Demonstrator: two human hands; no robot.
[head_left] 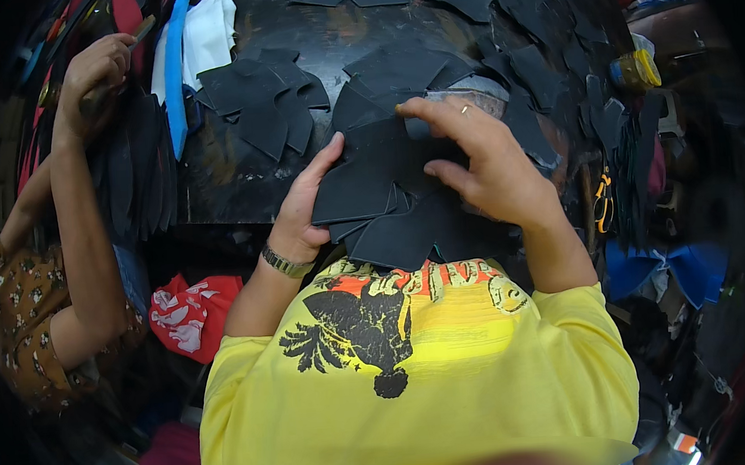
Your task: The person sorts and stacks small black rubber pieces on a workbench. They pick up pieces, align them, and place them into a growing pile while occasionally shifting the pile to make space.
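Note:
In front of my chest I hold a stack of black, leather-like cut pieces, several layers thick with curved and notched edges. My left hand grips the stack's left edge, thumb along the upper side. Above its right part is my right hand, fingers curved and apart. The index fingertip is at the stack's upper edge; I cannot tell whether it touches. More black cut pieces lie just beyond on the dark table, with a grey flat object partly under my right hand.
Another pile of black pieces lies left, more right. Orange-handled scissors hang at the table's right edge, near a yellow container. At left, a co-worker's hand holds a tool beside a blue strip. A red bag is below.

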